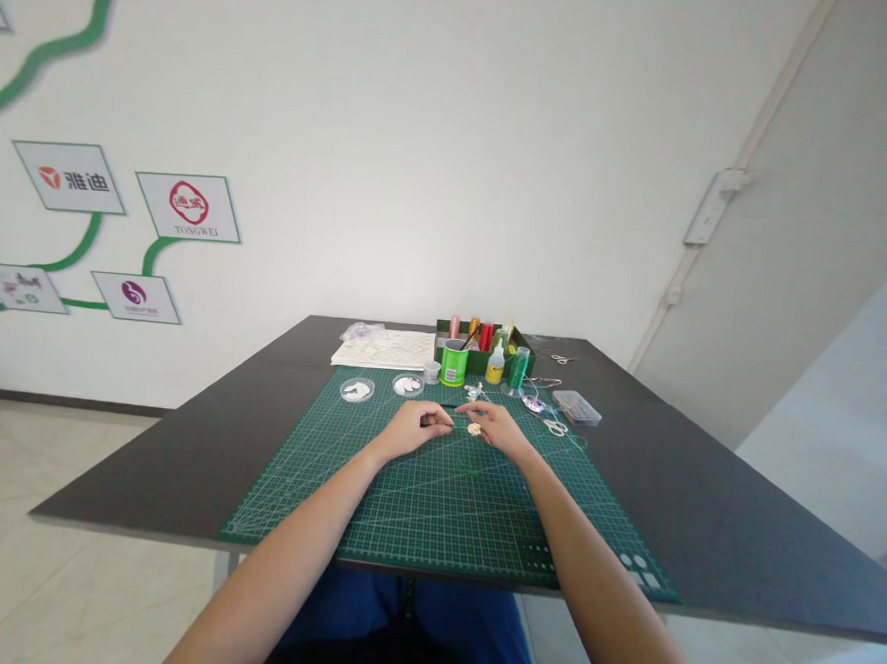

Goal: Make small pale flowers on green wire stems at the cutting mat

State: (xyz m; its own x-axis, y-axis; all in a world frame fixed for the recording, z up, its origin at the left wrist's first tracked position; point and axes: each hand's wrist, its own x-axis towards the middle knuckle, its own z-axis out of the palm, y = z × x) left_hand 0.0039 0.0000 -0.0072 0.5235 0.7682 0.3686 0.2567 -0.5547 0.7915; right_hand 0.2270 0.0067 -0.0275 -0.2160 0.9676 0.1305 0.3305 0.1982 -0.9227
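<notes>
On the far left, flat signs (69, 177) are hanging on the white wall (454, 152), with green lines running between them. Next, a big black worktop (157, 465) is standing by the wall, and a green mat (314, 484) with little squares is lying on it. A round clear dish (357, 391) is sitting on the mat, holding white bits. Behind it, a clear bag (362, 332) is resting on a white sheet (404, 350). A second dish (408, 385) is sitting a bit to the right, holding more white bits

The left hand (419, 427) is hanging over the mat, and its grip is pinching a thin green stem (462, 428). Behind it, a small tub (431, 372) and a bright green can (455, 363) are standing near a dark green box (478, 364) full of colored spools. The stem is running right to a small cream flower (475, 429), which is sitting between the two hands, close by the right thumb. The right hand (499, 428) is hovering there with one finger pointing left; I cannot tell if its grip is pinching the flower

Behind this hand, a little bottle (496, 363) with a yellow label and a green spool (518, 368) are standing. Farther right, a shiny purple thing (533, 404) is lying near some scissors (556, 428), and a flat clear box (576, 408) is lying just past them
</notes>
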